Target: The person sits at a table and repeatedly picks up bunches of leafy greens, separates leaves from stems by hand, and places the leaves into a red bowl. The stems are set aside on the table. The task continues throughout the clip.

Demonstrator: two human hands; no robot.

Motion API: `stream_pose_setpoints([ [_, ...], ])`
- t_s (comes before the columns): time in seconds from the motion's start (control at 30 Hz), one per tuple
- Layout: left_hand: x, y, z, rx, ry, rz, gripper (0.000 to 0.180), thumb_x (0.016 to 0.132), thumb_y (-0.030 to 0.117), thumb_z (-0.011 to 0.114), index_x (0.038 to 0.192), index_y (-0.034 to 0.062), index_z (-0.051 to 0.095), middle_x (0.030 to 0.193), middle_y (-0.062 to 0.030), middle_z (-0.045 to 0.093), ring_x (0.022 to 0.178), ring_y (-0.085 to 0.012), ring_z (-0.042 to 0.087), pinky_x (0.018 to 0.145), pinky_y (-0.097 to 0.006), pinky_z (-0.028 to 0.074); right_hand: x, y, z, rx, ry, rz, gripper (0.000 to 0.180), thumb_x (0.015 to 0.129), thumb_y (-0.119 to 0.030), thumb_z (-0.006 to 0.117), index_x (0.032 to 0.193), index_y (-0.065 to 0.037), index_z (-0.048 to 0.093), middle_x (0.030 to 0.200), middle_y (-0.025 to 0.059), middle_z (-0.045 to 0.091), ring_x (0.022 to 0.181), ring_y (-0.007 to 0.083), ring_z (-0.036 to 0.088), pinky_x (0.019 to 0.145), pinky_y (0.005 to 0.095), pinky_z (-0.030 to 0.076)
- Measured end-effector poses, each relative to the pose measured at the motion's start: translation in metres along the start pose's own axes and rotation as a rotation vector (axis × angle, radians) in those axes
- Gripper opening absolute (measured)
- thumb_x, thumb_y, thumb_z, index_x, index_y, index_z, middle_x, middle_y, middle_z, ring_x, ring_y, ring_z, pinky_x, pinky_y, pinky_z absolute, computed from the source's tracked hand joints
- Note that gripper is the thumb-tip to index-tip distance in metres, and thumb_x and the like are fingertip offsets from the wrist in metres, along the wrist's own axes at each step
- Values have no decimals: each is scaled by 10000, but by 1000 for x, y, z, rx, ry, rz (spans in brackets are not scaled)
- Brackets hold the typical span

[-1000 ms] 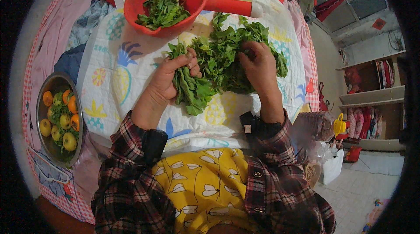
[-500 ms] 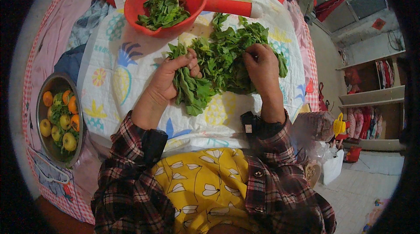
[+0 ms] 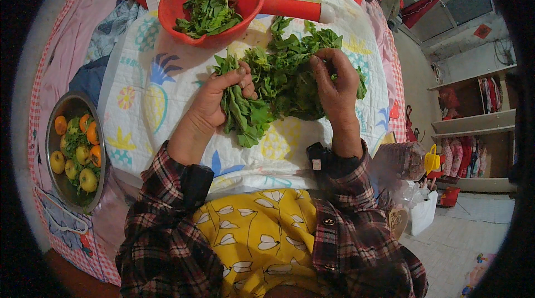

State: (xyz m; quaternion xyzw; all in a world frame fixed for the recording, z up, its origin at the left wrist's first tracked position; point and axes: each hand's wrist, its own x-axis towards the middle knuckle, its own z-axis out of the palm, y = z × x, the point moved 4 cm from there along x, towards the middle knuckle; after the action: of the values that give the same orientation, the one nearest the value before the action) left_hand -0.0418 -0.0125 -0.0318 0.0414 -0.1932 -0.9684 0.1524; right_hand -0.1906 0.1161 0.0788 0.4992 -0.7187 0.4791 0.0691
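My left hand [image 3: 218,94] is closed round a bunch of leafy greens [image 3: 248,117], whose leaves hang below the fist over the cloth. To its right, a loose heap of the same greens [image 3: 287,69] lies spread on the white cloth. Over the right side of that heap is my right hand [image 3: 337,80], its thumb and fingers bent together in a pinch. Whatever lies between those fingertips is too small or hidden to make out. A red plastic ladle-like basin [image 3: 245,30], its handle pointing right, holds more greens [image 3: 209,13] beyond my left hand.
A metal bowl [image 3: 101,186] with orange and yellow-green fruits [image 3: 83,156] and some greenery stands at the far left. The fruit-patterned cloth [image 3: 134,131] covers the surface before me. On the right are a large clear plastic container [image 3: 402,158], a white bag [image 3: 423,211] and open shelves [image 3: 473,125].
My right hand has turned slightly and its fingers have shifted, showing a small gap inside the curl. The left hand keeps its bunch in the same place.
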Motion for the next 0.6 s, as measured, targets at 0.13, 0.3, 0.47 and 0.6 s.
stream_pose_setpoints([
  [0.13,0,0,2,-6,-42,3,154,894,168,580,1020,85,555,720,13,446,677,-127,458,685,-286,414,2,-5,-5,32,54,-29,89,806,-38,650,854,-21,578,756,84,567,670,193,558,613,281,449],
  [0.3,0,1,1,17,-13,14,149,894,169,578,1017,90,552,722,11,455,675,-131,468,683,-297,427,1,-5,-3,33,-12,-22,76,810,-45,650,845,-21,587,755,81,570,667,184,555,614,275,446],
  [0.47,1,0,2,3,-34,7,149,895,176,579,1015,91,553,718,15,453,677,-134,473,698,-304,433,-2,1,1,61,-39,92,79,807,-47,652,836,-18,585,765,83,566,663,188,548,613,277,442],
  [0.6,0,1,2,20,-35,10,159,895,182,582,1021,90,548,722,14,454,675,-131,471,707,-304,431,1,-1,0,54,-11,-1,73,819,-51,647,845,-16,589,770,71,565,655,154,534,609,265,438],
])
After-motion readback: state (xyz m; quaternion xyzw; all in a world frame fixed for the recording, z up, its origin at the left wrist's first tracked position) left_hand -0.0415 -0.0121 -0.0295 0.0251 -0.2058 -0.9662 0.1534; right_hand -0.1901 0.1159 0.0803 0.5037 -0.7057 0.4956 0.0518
